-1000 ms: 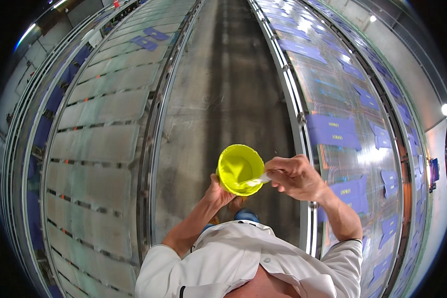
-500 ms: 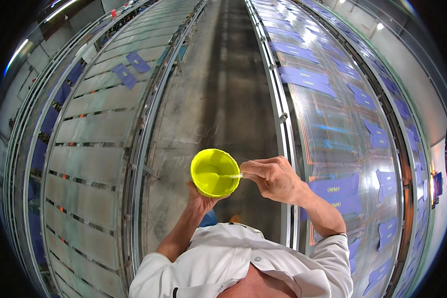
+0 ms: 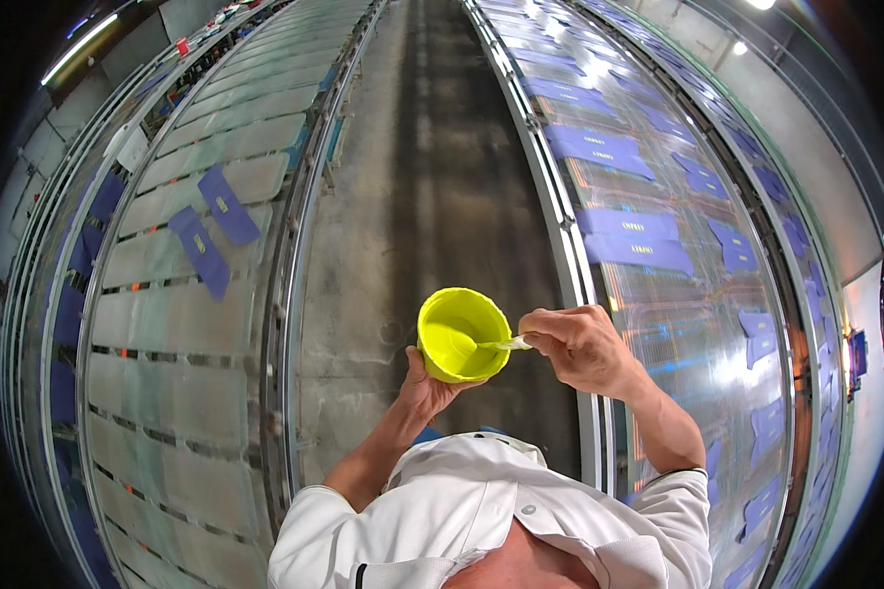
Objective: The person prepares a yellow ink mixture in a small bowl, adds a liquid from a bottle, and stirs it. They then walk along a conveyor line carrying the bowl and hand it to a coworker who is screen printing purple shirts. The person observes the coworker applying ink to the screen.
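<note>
My left hand (image 3: 426, 389) is wrapped around the lower side of a bright yellow tub (image 3: 430, 355), with the thumb up along its wall. Thick yellow paint or ink (image 3: 454, 336) coats the inside; how deep it is I cannot tell. My right hand (image 3: 587, 351) pinches the pale end of a slim stirring stick (image 3: 502, 345). The stick's yellow-smeared part reaches over the tub's right rim into the paint. Tub and hands are in front of my body, above the aisle floor.
A long table (image 3: 182, 388) with pale panels runs along my left, bearing two purple printed fabric pieces (image 3: 200, 253). To my right, another long table with a metal rail (image 3: 560, 221) carries several purple printed pieces (image 3: 627, 239). A concrete aisle (image 3: 388, 187) lies between them.
I have moved forward along the aisle; the purple pieces on both tables appear nearer. Tub and both hands have shifted right in view. The stick stays in the tub, showing more of its yellow-coated length.
</note>
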A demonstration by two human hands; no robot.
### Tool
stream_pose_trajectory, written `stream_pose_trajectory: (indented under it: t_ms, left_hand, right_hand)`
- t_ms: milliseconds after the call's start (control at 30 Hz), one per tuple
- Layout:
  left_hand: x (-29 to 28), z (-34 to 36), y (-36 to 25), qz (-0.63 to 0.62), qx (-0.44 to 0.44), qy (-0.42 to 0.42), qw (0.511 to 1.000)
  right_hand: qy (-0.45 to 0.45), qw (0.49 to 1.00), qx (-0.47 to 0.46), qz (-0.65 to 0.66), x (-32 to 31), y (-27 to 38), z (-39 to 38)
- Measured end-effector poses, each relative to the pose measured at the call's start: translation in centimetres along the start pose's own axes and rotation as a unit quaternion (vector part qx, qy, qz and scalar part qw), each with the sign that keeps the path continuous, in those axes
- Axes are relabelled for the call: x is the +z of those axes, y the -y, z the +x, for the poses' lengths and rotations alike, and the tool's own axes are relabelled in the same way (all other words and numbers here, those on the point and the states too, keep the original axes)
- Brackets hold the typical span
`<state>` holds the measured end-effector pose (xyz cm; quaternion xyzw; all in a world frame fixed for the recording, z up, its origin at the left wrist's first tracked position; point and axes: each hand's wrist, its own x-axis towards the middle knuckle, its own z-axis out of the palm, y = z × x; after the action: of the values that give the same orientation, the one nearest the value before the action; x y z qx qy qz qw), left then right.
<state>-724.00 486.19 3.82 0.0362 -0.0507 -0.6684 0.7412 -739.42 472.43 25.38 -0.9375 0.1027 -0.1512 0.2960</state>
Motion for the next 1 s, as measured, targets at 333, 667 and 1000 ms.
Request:
stream_pose_trajectory:
  t_ms: [333,667,1000]
  left_hand:
    - [-2.7,17.1,-12.7,0.047,0.050,-0.041,0.997]
    - [-3.1,35.7,-24.9,0.000,0.112,-0.041,0.993]
    - [-7.7,56.8,-38.6,0.048,0.085,-0.040,0.994]
  right_hand:
    - [-0.077,0.985,-0.138,-0.075,0.7,-14.3,20.0]
    - [0.023,0.990,-0.110,0.085,-7.4,-29.2,39.4]
    - [-0.071,0.978,-0.190,-0.059,-8.7,-42.1,59.6]
